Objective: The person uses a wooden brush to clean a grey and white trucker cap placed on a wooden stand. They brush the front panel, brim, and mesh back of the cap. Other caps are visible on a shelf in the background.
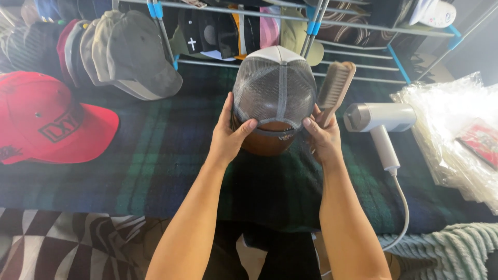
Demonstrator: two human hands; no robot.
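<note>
A grey mesh-backed cap (274,85) sits on a rounded brown form (267,140) at the middle of a dark green and blue plaid cloth (171,155). My left hand (229,136) grips the cap's lower left edge, thumb on the mesh. My right hand (322,137) touches the cap's lower right edge with its thumb while its fingers hold a wooden bristle brush (336,89), which points up beside the cap.
A red cap (46,122) lies at the left. A row of grey and dark caps (122,52) lines the back, below a metal rack (358,31). A white handheld steamer (381,127) with a cord lies at the right, next to clear plastic bags (456,135).
</note>
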